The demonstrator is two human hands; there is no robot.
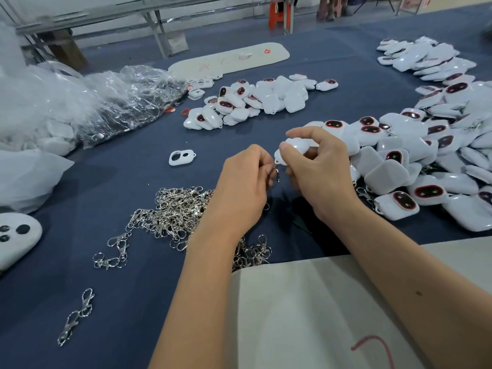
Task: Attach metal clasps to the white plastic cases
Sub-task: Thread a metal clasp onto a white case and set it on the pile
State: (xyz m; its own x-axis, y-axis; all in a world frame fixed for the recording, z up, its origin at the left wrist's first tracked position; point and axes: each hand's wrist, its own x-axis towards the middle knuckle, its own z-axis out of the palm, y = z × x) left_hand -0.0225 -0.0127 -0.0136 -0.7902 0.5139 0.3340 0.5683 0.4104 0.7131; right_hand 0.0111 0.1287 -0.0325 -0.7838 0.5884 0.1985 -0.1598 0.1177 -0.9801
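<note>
My right hand [316, 166] grips a white plastic case [294, 147] above the blue table, thumb and fingers curled round it. My left hand [245, 182] pinches a metal clasp [277, 174] right at the case's lower corner loop; the clasp is mostly hidden by my fingers. A tangled heap of metal clasps [173, 214] lies under and left of my left wrist. A large pile of white cases with red-rimmed dark windows [415, 161] spreads to the right, some with clasps hanging from them.
A second pile of cases [255, 99] lies further back. A lone white frame part [182, 157] lies left of my hands. Crumpled clear plastic bags [106, 102] fill the far left. Loose clasps [77, 315] lie near the front. A beige sheet [306, 310] covers the near edge.
</note>
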